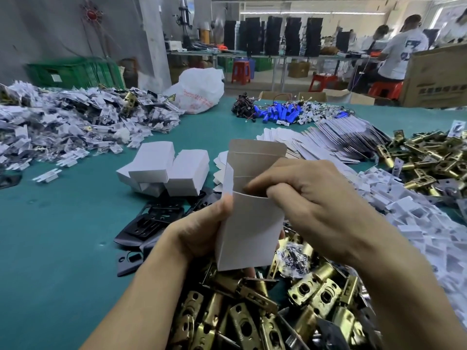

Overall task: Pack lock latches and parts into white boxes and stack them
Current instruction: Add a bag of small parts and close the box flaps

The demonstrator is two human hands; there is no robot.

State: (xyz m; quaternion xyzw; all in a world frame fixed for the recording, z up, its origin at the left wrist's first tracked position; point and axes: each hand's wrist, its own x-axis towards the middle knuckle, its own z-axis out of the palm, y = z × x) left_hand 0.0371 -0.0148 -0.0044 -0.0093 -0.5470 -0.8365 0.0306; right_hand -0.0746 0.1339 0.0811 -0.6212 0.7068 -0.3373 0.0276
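– so, head view: what do the two hands have?

– a white box (249, 223), held upright over the green table (63, 236), top flap open and standing. the left hand (199, 231) grips it from the left side, thumb pressed on the front wall, fingers wrapped behind.

– and the right hand (310, 195)?

– curled at the mouth of the box, fingertips dipped inside. whether they pinch a part or only the cardboard cannot be told; the box wall hides it.

– where are the latches?

– a heap of brass latches (252, 311) lies directly below the hands, with a small clear bag of screws (294, 258) on top, just right of the box. a second latch pile (424, 157) sits at the far right edge.

– anything else on the table?

– closed white boxes (171, 170) stacked loosely beyond the left hand, black plates (156, 218) in front of them, flat box blanks (328, 142) fanned out behind the held box, white plastic parts (417, 218) along the right, a big heap of bagged parts (75, 117) at left, blue battery packs (278, 113) farther back. seated workers (401, 51) appear at a bench in the background.
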